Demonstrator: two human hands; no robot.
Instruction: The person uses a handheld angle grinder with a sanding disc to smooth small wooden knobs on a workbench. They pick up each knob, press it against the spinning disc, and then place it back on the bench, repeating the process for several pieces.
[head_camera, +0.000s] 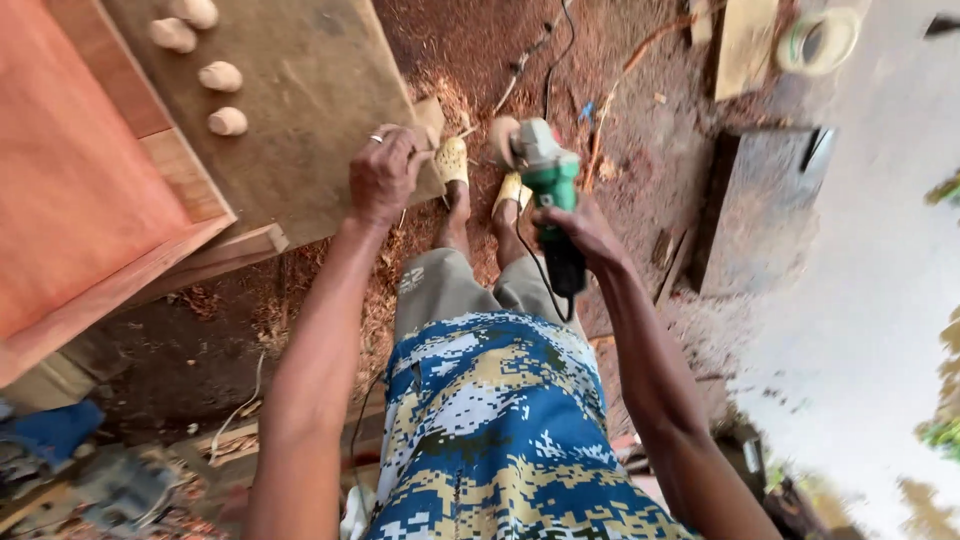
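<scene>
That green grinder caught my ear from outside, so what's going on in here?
A person stands on a sawdust-strewn floor, holding the green angle grinder in the right hand. The left hand rests on the edge of a wooden board. Four small rounded wooden pieces lie on that board.

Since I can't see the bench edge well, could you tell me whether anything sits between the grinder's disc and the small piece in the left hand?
Nothing visible does. The angle grinder, gripped by the right hand, has its disc beside the left hand at the board's corner; only open air separates them.
</scene>
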